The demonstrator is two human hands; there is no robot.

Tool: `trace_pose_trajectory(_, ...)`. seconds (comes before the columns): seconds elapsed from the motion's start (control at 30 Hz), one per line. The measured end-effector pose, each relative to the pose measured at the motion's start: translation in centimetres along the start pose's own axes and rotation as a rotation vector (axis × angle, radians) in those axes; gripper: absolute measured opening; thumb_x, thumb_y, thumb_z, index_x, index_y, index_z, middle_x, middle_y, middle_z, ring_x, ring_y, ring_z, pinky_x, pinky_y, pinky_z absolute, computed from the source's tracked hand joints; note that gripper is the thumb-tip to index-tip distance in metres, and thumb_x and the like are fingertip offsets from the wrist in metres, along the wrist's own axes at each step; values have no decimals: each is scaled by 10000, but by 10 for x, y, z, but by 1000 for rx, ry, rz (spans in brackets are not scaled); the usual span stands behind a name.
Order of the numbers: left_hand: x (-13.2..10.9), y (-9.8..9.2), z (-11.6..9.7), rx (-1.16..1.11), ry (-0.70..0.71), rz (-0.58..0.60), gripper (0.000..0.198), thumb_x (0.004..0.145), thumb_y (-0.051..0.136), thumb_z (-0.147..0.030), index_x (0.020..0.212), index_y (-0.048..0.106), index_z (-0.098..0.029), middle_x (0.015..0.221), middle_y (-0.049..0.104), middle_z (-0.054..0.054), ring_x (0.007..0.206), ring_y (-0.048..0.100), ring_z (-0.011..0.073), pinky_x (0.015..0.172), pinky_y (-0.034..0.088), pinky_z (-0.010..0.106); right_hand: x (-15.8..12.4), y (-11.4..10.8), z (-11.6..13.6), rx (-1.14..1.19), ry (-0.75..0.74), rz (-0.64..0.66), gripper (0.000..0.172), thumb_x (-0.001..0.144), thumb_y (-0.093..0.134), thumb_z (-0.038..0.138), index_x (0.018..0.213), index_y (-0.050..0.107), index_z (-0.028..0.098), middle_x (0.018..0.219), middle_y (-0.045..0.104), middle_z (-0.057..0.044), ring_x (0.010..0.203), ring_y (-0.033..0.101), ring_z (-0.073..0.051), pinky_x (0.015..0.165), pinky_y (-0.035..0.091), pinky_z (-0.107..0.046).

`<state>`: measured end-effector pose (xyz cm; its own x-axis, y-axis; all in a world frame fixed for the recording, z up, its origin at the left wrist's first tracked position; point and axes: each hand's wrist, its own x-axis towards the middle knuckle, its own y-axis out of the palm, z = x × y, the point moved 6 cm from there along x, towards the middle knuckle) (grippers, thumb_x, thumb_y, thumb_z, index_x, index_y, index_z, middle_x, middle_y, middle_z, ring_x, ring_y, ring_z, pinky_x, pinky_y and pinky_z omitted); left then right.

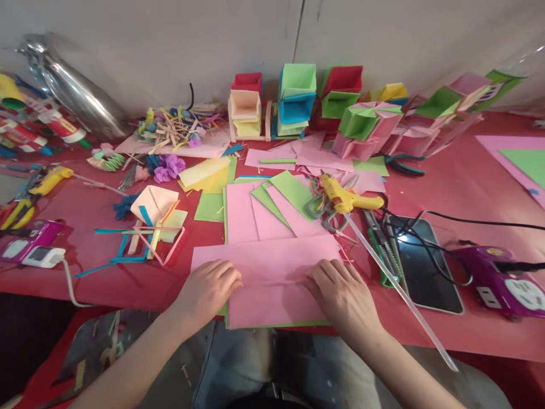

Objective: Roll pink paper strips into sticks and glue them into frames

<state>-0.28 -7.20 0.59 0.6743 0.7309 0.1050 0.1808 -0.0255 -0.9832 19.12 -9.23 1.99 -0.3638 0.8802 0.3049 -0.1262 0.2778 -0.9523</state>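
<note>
My left hand (213,287) and my right hand (344,292) pinch the near edge of a pink paper sheet (272,260) at its two sides. The sheet lies across a stack of pink paper (276,309) with green paper edges showing beneath it. Both sets of fingertips are curled against the paper, so the thumbs are partly hidden. Beyond the sheet lie pink and green paper pieces (292,196). Scissors (330,210) with dark handles rest to the right, partly under a yellow glue gun (347,196) with a long clear glue stick.
On the right lie a green utility knife (383,250), a phone (426,264), cables and a purple power strip (502,281). Folded paper boxes (298,105) stand along the wall. A paper-strip frame (147,241) and yellow pliers (21,213) are on the left, with a metal flask (80,85) behind.
</note>
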Motion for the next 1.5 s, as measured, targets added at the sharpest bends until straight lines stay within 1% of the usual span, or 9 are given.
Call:
trace_pose_trajectory(0.17, 2, -4, -4, 79, -31, -8, 181, 870, 404, -144, 854, 580, -179, 761, 593, 32, 714, 535, 193, 632, 421, 321, 6, 4, -7, -32, 4, 25, 350, 906, 400, 364, 667, 569, 171, 653, 551, -44, 679, 471, -196, 635, 284, -308)
trace_pose_trajectory(0.3, 6, -1, -34, 99, 127, -25, 441, 856, 347, -84, 1271, 434, -205, 1269, 516, 50, 1148, 442, 235, 934, 356, 377, 9, 4, -6, -42, 10, 27, 357, 908, 397, 361, 655, 565, 173, 643, 551, -44, 668, 470, -191, 637, 274, -306)
trace_pose_trajectory(0.4, 9, 12, -59, 58, 254, 42, 496, 883, 344, -217, 1369, 294, -134, 1434, 327, 49, 1329, 215, 224, 1064, 210, 366, 9, 3, -6, -30, 24, 23, 358, 907, 400, 364, 647, 560, 177, 638, 553, -42, 652, 465, -188, 633, 272, -304)
trace_pose_trajectory(0.53, 9, 24, -67, 63, 196, 74, 642, 884, 295, -481, 1395, 219, -99, 1452, 273, 81, 1350, 169, 219, 1092, 152, 371, 2, 1, -16, -22, 97, 52, 327, 887, 432, 382, 676, 573, 176, 658, 565, -41, 650, 470, -194, 622, 272, -304)
trace_pose_trajectory(0.8, 6, 26, -67, 114, 170, 50, 715, 861, 266, -566, 1388, 237, -84, 1460, 241, 81, 1353, 155, 233, 1100, 109, 377, -12, -3, -43, -105, 234, 55, 267, 857, 485, 368, 687, 584, 188, 654, 576, -44, 688, 492, -218, 641, 311, -326)
trace_pose_trajectory(0.93, 6, 27, -68, 109, 150, 41, 713, 856, 280, -573, 1381, 260, -93, 1452, 269, 73, 1349, 170, 228, 1097, 129, 369, -13, -5, -34, -135, 256, 33, 243, 876, 442, 309, 789, 618, 165, 775, 619, -97, 750, 511, -241, 665, 356, -363)
trace_pose_trajectory(1.1, 7, 27, -68, 66, 139, 48, 706, 847, 293, -584, 1363, 306, -101, 1443, 292, 78, 1342, 198, 233, 1087, 170, 374, -26, -1, 26, 152, -155, -11, 370, 890, 357, 167, 1236, 480, 122, 1251, 541, -92, 1194, 420, -220, 958, 365, -375)
trace_pose_trajectory(1.2, 3, 26, -65, 72, 122, 55, 725, 848, 282, -587, 1382, 259, -98, 1452, 269, 82, 1343, 196, 230, 1085, 181, 371, -37, 6, 30, 122, -143, 31, 424, 889, 405, 224, 1288, 426, 81, 1337, 458, -111, 1255, 372, -214, 997, 364, -371)
trace_pose_trajectory(1.5, -59, 19, -14, 244, -83, 48, 745, 845, 318, -567, 1402, 196, -87, 1445, 277, 107, 1319, 262, 239, 1045, 245, 353, -50, 2, 0, 23, -50, 8, 445, 900, 381, 234, 1326, 388, 104, 1334, 460, -97, 1198, 457, -221, 991, 367, -390)
